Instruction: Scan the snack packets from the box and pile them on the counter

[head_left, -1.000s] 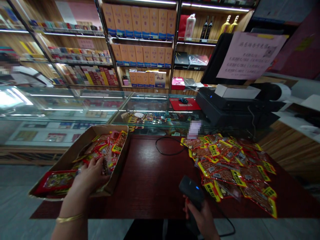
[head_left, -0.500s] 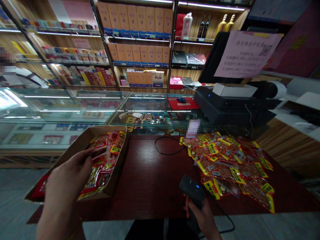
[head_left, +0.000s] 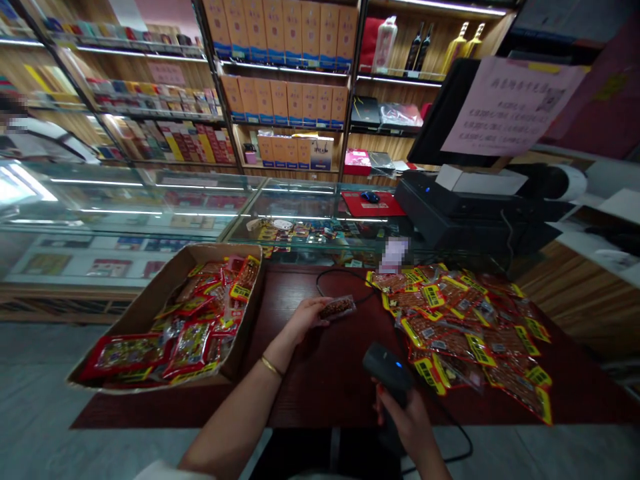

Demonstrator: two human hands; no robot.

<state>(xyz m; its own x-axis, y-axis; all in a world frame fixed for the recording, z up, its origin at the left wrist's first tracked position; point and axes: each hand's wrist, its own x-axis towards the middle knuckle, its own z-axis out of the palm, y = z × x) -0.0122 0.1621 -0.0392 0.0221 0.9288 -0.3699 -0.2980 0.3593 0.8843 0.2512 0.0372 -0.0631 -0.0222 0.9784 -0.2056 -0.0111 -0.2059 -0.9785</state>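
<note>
My left hand (head_left: 306,319) is closed on one end of a small clear snack packet (head_left: 338,307) with brown contents, over the middle of the table. In my right hand (head_left: 404,415) is a black barcode scanner (head_left: 387,371) with a blue light, gripped by its handle. To the left, an open cardboard box (head_left: 131,297) holds several red and yellow snack packets (head_left: 192,347). A spread-out pile of snack packets (head_left: 453,327) with yellow labels lies on the right of the table, beyond the scanner.
A black cable (head_left: 320,283) loops over the dark red table (head_left: 295,393). Behind stand glass display cases (head_left: 200,213) and a monitor (head_left: 440,120) with a pink paper sign (head_left: 510,110). A person (head_left: 47,140) is at the far left.
My left hand has come out of the cardboard box and moved right, with a small snack packet in its fingers. My right hand keeps the scanner in nearly the same place.
</note>
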